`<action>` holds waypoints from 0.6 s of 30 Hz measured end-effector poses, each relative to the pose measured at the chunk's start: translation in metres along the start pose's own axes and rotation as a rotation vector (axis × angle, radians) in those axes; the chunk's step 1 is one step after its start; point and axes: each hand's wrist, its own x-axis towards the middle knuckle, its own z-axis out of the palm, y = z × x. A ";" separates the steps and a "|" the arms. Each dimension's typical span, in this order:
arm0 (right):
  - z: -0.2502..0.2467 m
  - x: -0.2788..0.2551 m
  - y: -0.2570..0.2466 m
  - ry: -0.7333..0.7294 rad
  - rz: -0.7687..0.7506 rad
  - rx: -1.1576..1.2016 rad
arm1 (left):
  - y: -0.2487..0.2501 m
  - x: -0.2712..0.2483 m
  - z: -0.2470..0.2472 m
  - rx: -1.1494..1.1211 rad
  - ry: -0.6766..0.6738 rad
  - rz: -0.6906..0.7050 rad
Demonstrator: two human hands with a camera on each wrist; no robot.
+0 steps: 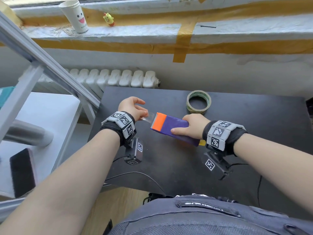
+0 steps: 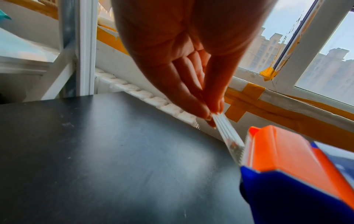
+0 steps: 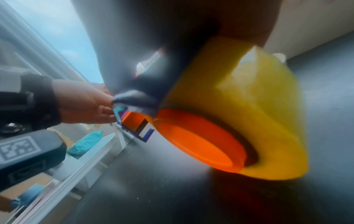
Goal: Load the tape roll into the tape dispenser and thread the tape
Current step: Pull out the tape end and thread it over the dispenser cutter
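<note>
A purple tape dispenser [image 1: 174, 128] with an orange front plate and a serrated edge is held above the black table [image 1: 254, 133]. My right hand [image 1: 189, 127] grips its rear end. My left hand [image 1: 135, 110] pinches the clear tape end [image 1: 149, 117] that comes out past the serrated edge; the left wrist view shows thumb and fingertips [image 2: 206, 112] closed on the tape strip [image 2: 228, 131] in front of the orange plate [image 2: 283, 150]. In the right wrist view a yellow tape roll [image 3: 254, 109] sits on an orange hub [image 3: 199, 141] inside the dispenser.
A second tape roll [image 1: 199, 101] lies on the table's far side. A white radiator [image 1: 118, 78] runs behind the table. A grey metal frame [image 1: 42, 58] and a white surface with a dark phone [image 1: 22, 170] are at left. A paper cup [image 1: 74, 16] stands on the sill.
</note>
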 end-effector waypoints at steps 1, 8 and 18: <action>0.000 -0.002 0.000 0.002 -0.007 -0.004 | 0.001 -0.001 -0.001 0.000 0.007 0.004; -0.007 -0.004 0.005 0.069 0.019 -0.009 | -0.005 -0.009 0.000 -0.042 0.055 -0.001; -0.005 0.002 -0.020 0.096 0.142 -0.096 | -0.011 -0.002 -0.004 -0.029 -0.021 0.025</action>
